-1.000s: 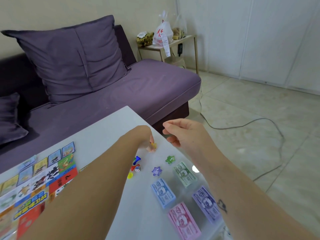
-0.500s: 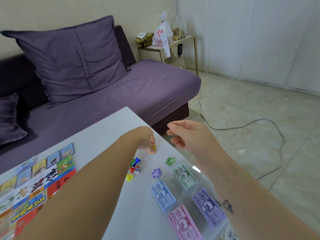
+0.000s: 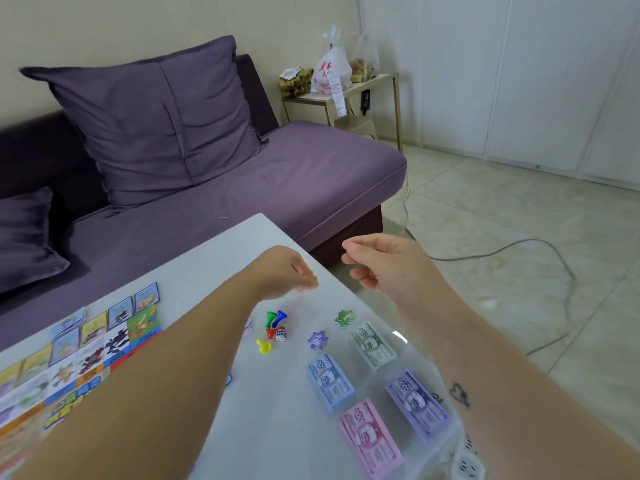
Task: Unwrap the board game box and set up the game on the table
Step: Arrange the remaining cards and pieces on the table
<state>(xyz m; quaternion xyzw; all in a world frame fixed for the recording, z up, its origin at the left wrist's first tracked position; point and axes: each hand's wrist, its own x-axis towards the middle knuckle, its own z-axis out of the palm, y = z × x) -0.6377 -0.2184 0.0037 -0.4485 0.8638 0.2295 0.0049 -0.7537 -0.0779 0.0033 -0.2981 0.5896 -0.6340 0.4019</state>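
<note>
The left hand has been lifted off the desk, curled; whether a piece is held cannot be told. The right hand is kept loose, empty. Layout is under way: pawns are clustered near the game board; a fine pinch is needed next.

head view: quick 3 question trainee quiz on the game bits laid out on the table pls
1. True or false: five money stacks lie on the table.
2. Which number shows on the green star? A) 1 B) 2 C) 3
3. What colour is the money stack nearest the camera?

Key: 1 false, there are four; 2 A; 3 pink, the pink stack.
</note>
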